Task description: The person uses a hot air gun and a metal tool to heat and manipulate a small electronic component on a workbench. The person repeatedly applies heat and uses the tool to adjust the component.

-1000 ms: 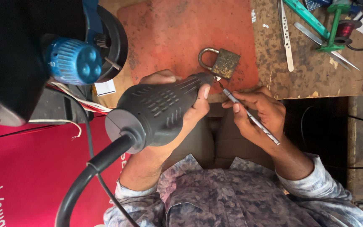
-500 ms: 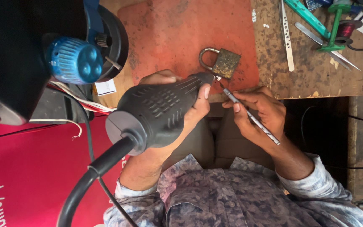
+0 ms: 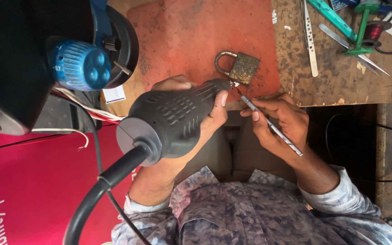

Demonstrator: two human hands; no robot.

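Little had changed over the last second: the left hand point(image 3: 191, 102) still gripped the black heat gun point(image 3: 169, 120), nozzle at the padlock point(image 3: 239, 67) on the red mat point(image 3: 196, 41), while the right hand point(image 3: 282, 122) stayed closed round thin tweezers point(image 3: 268, 124) near the nozzle tip.

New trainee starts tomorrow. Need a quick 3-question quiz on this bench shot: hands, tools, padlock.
1. True or false: the padlock lies on the red mat.
2. Which hand grips the grey heat gun? A) left B) right C) neither
3. Fill in: the right hand holds thin metal ____ whose tip meets the gun's nozzle just below the padlock.

Key
1. True.
2. A, the left hand wraps its barrel.
3. Tweezers.
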